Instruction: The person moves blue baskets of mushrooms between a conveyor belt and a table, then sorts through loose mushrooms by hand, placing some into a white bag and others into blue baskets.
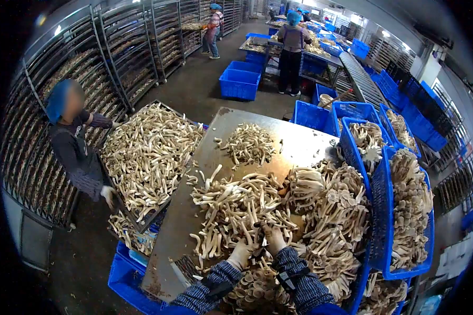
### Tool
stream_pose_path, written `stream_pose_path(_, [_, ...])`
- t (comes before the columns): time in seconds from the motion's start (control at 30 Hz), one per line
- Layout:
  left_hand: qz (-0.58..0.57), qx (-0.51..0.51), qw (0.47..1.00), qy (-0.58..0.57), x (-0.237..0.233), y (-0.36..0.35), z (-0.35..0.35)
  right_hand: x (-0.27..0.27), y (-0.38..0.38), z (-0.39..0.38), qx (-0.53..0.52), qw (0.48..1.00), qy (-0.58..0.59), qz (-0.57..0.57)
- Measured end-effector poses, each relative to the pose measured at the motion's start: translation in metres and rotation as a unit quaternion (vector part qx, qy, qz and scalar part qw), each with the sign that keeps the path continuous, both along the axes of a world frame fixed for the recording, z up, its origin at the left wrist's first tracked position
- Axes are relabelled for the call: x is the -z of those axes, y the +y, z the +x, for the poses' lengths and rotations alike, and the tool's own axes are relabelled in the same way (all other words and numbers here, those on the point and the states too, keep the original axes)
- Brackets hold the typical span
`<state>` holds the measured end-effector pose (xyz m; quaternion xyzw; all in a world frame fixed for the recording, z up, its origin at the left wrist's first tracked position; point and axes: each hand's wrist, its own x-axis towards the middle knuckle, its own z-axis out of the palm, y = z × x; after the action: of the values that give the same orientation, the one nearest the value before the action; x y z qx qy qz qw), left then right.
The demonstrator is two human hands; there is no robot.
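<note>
The pale-gloved left hand [240,255] and right hand [274,240] lie close together among slender, pale-stemmed, brown-capped mushrooms [328,210] on the flat metal table [165,236], likely for two-handed control. Fingers curl inward; clamping cannot be confirmed. The perforated blue plastic crate [382,231] stands alongside, probably for easy reach.

My 2 sleeves [205,294] are patterned dark blue and white, banded black. The mushrooms [236,197] are cream with grey-brown caps, on a silvery surface [176,226] stained brown. The baskets [388,226] beside me are bright blue.
</note>
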<state>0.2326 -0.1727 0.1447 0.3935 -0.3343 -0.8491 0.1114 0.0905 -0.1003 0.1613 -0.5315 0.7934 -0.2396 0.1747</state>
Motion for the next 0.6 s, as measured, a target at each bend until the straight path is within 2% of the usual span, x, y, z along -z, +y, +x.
stream_pose_path(0.03, [0.001,0.0,1.0,-0.001,0.008,-0.002,0.0,-0.001,-0.002,-0.003,0.0,1.0,-0.001,0.001])
stream_pose_path(0.1, [-0.034,-0.084,0.994,0.054,0.034,-0.012,0.002,-0.003,-0.005,-0.011,-0.03,0.999,-0.01,-0.013])
stream_pose_path(0.13, [0.098,-0.049,0.994,0.005,0.034,-0.022,0.007,-0.012,-0.005,-0.01,0.016,0.999,-0.018,0.03])
stream_pose_path(0.17, [0.098,-0.05,0.994,0.004,0.033,-0.024,0.011,0.028,-0.008,-0.025,-0.001,1.0,0.011,0.009])
stream_pose_path(0.2, [0.016,-0.104,0.994,0.003,0.024,-0.024,0.016,0.065,-0.011,-0.038,-0.017,0.999,0.041,-0.011])
stream_pose_path(0.23, [-0.066,-0.158,0.985,0.001,0.021,-0.026,0.021,0.061,-0.015,-0.049,0.02,0.989,-0.125,-0.075])
stream_pose_path(0.27, [-0.042,-0.127,0.991,-0.017,0.026,-0.036,0.031,0.056,-0.021,-0.06,0.055,0.946,-0.289,-0.134])
stream_pose_path(0.3, [-0.001,-0.155,0.987,-0.029,0.008,-0.038,0.04,0.05,-0.026,-0.069,0.091,0.872,-0.443,-0.188])
stream_pose_path(0.33, [-0.031,-0.162,0.986,-0.022,-0.011,-0.036,0.05,0.046,-0.029,-0.079,0.123,0.769,-0.581,-0.236])
stream_pose_path(0.4, [-0.063,-0.155,0.983,-0.073,0.014,-0.033,0.069,0.046,-0.027,-0.086,0.211,0.838,-0.485,-0.139])
stream_pose_path(0.43, [-0.085,-0.138,0.98,-0.117,0.033,-0.028,0.078,0.045,-0.028,-0.079,0.253,0.916,-0.312,-0.025])
stream_pose_path(0.47, [-0.097,-0.113,0.975,-0.167,0.048,-0.023,0.084,0.045,-0.029,-0.073,0.283,0.942,-0.142,0.111])
stream_pose_path(0.5, [-0.11,-0.041,0.955,-0.272,0.038,-0.017,0.088,0.048,-0.019,-0.062,0.181,0.976,-0.001,0.12])
stream_pose_path(0.57, [-0.13,-0.044,0.974,-0.18,0.056,-0.007,0.094,0.087,-0.012,-0.053,0.175,0.968,0.162,0.08])
stream_pose_path(0.6, [-0.108,-0.056,0.975,-0.187,0.048,-0.008,0.086,0.073,-0.012,-0.05,0.174,0.968,0.163,0.08])
